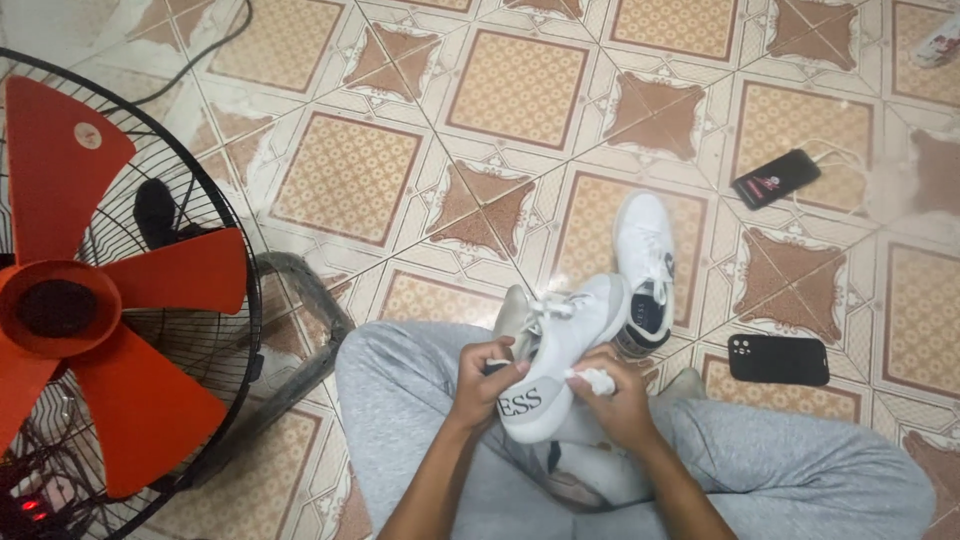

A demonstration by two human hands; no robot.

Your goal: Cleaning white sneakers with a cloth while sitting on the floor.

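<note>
I sit cross-legged in grey trousers on a tiled floor. My left hand (487,382) grips a white and grey sneaker (560,345) by its heel, held above my lap with the toe pointing away. My right hand (618,398) pinches a small white cloth (594,379) against the sneaker's side. The matching second sneaker (645,265) lies on the floor just beyond, sole down, toe away from me.
A floor fan with orange blades (110,290) stands at my left inside a black wire cage. Two black phones lie on the tiles to the right, one near (778,359) and one farther (776,178). A black cable (195,60) runs across the far left.
</note>
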